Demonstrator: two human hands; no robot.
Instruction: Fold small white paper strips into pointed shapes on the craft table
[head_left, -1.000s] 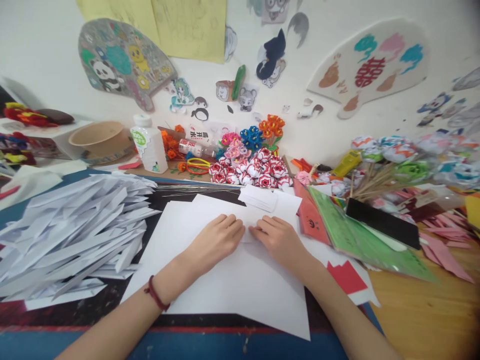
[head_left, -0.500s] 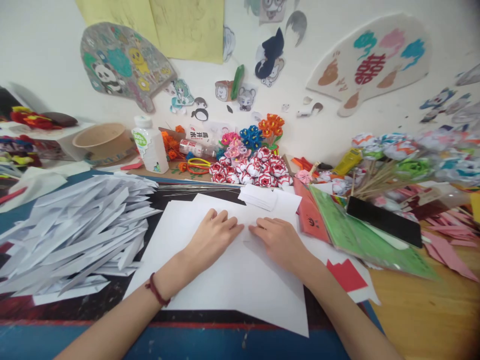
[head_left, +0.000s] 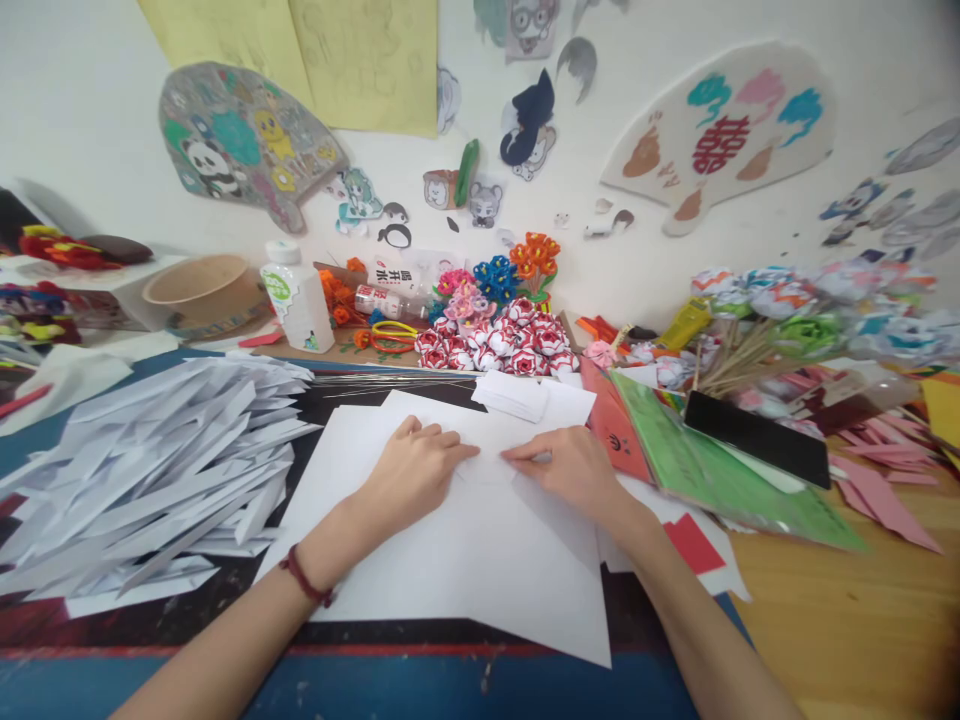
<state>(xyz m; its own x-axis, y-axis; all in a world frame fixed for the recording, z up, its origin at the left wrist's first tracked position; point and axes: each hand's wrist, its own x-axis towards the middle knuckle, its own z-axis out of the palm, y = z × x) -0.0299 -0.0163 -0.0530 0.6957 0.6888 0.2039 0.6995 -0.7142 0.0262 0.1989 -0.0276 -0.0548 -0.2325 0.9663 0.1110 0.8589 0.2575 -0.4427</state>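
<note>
A small piece of white paper (head_left: 487,470) lies over larger white sheets (head_left: 442,570), its edges hard to make out against them. My left hand (head_left: 420,465) is closed at its left side, fingers curled and the index fingertip pressed down on it. From the right, my right hand (head_left: 566,465) pinches at the other side, thumb and index finger close together. A narrow gap parts the two hands. Just beyond them sits a stack of small white paper pieces (head_left: 511,396).
At left spreads a big heap of folded white paper strips (head_left: 180,470). Red-and-white paper flowers (head_left: 510,345) and a white bottle (head_left: 298,300) stand at the back. A black phone (head_left: 757,438) rests on a green packet (head_left: 720,480) at right, near pink strips (head_left: 874,500).
My right hand has shifted slightly right, its index finger now straighter. The left hand has drawn a little left, so the gap between the fingertips is wider. The camera view has tilted slightly.
</note>
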